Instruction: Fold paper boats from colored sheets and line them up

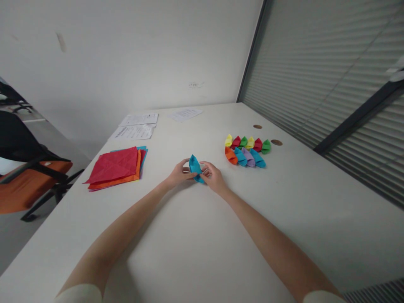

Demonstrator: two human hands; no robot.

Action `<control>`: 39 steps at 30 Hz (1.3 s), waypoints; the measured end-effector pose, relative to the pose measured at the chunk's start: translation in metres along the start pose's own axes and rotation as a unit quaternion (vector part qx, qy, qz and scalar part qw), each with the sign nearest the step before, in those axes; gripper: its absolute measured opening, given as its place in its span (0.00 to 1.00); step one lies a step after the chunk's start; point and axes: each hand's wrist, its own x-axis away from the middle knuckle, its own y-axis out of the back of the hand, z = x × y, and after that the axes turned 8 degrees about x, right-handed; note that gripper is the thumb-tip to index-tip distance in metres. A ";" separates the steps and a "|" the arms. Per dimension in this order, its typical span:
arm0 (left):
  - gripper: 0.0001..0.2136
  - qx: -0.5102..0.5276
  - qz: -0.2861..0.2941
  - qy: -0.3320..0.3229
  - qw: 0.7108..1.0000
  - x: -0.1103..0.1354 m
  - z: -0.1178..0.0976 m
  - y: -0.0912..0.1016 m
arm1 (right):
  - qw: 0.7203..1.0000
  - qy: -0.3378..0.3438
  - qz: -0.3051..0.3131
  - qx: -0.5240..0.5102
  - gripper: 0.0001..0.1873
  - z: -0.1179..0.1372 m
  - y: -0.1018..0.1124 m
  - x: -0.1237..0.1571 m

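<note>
Left hand [181, 173] and right hand [214, 176] meet over the middle of the white table [202, 235], and between them we record a blue folded piece [195, 162], pointed at its upper end and tilted, with that tip leaning a little to the left. We see the left hand partly closed, its thumb across the near side of the piece and its fingers along the left side; the right hand is also partly closed, thumb and forefinger pinching the lower right edge, other fingers curled. Whether the lower tip touches the tabletop we cannot tell. To the right of the hands, well apart from them, we count ten finished-looking folded pieces in two rows: the back row [244, 142] runs yellow, red, green, yellow, red, green, and the front row [248, 158] orange, blue, purple, blue (neighbours sit close enough that we cannot separate every edge). On the left lies a stack of paper sheets [115, 164], red uppermost, with orange, blue and purple edges showing beneath. Farther back we note printed pages [134, 131] at the left and another printed sheet [187, 114] near the wall [151, 50]. Beyond the left table edge stands a chair [34, 181] with an orange seat; window blinds [322, 71] line the right side.
</note>
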 end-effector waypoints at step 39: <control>0.12 -0.444 0.071 -0.164 0.878 0.016 -0.043 -0.014 | 0.982 0.114 0.025 0.147 0.04 0.039 0.017 -0.012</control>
